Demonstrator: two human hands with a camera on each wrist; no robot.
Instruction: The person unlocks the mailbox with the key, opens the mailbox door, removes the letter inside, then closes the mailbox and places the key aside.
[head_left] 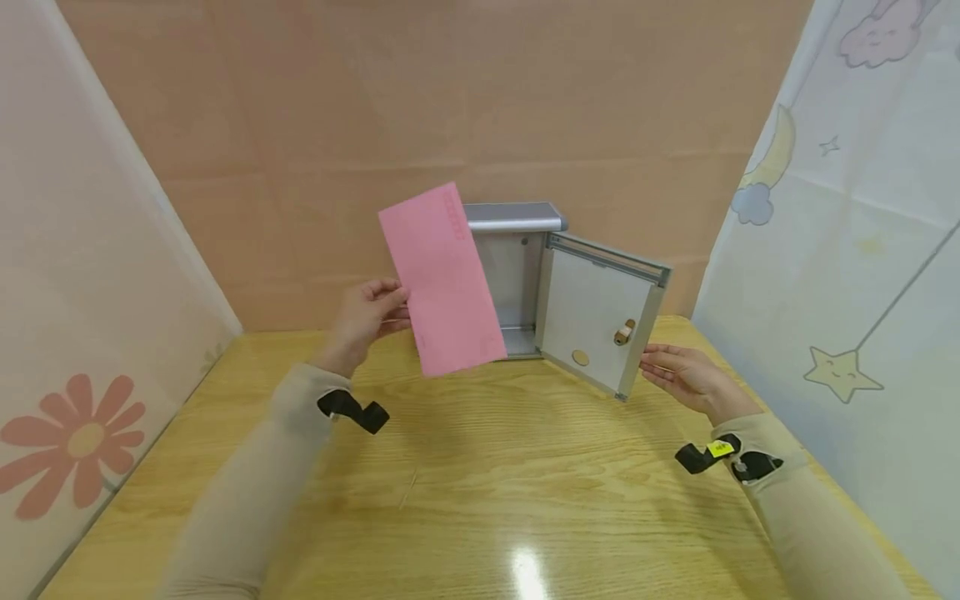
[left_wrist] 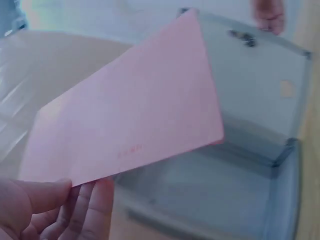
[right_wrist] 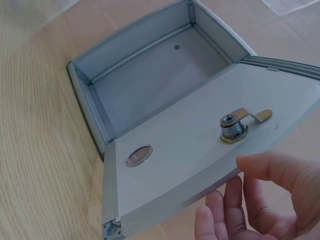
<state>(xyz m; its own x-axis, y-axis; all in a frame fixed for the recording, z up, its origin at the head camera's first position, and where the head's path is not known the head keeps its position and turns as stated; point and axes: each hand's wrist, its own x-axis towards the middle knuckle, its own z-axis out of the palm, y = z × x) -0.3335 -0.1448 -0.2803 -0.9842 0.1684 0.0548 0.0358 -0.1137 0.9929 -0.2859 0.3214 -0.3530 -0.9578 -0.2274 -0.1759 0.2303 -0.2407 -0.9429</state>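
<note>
Pink envelope point(head_left: 446, 287), pinched by the left hand point(head_left: 370, 315), seems best kept unbent while the right hand point(head_left: 687, 380) grips the door point(head_left: 585, 308) steady.

creased peach backdrop point(head_left: 322, 108) behind a wood-grain table point(head_left: 480, 492), pale flowered sheet point(head_left: 82, 275) left, starry sheet point(head_left: 847, 250) right

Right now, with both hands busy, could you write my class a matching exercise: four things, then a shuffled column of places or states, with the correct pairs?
Things
1. envelope
2. door
3. lock
4. table

Places or states
A. swung open, its edge held by the right fingers
B. beneath the box
C. pinched by the left fingers
D. mounted on the door's inner face

Pairs: 1-C, 2-A, 3-D, 4-B
</note>
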